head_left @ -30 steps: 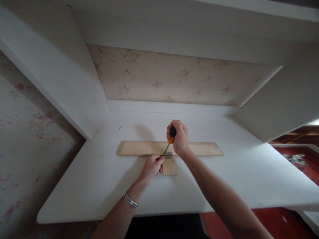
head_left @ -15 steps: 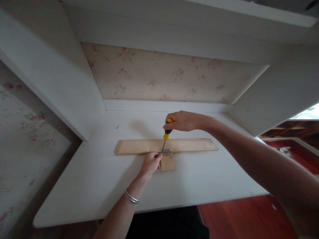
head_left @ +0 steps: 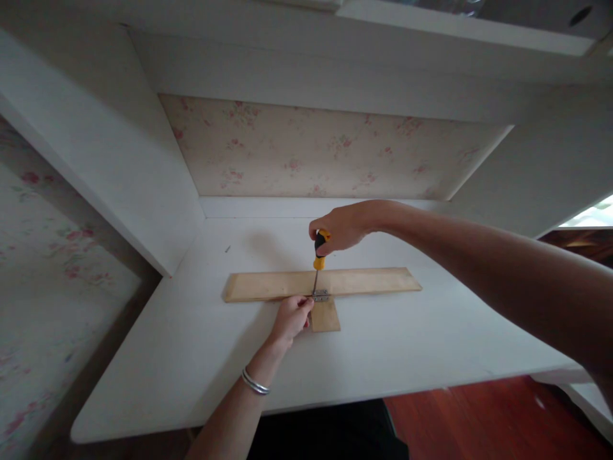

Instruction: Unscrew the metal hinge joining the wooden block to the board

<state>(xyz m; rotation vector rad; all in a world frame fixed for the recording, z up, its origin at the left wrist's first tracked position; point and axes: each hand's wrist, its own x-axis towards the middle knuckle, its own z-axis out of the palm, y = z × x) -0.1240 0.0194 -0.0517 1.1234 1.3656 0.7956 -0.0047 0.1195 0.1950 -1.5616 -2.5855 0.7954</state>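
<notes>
A long wooden strip [head_left: 373,281] lies across the white desk [head_left: 431,338], with a short wooden piece [head_left: 325,317] butted against its near edge. A small metal hinge [head_left: 321,295] bridges the two. My right hand [head_left: 338,227] grips the yellow and black handle of a screwdriver [head_left: 318,255], which stands nearly upright with its tip on the hinge. My left hand [head_left: 291,317] rests on the desk just left of the hinge, fingertips pinched at the hinge's left end. A silver bracelet sits on that wrist.
White cabinet walls rise on the left [head_left: 119,160] and right [head_left: 536,172] of the desk, with a shelf overhead and floral wallpaper [head_left: 311,153] at the back. A tiny dark speck [head_left: 228,248] lies at the desk's back left. Red wooden floor [head_left: 479,415] shows below.
My right arm has swung from below to come in from the right, and the hand has shifted up onto the top of the screwdriver handle, which now stands steeper. The left hand stayed put.
</notes>
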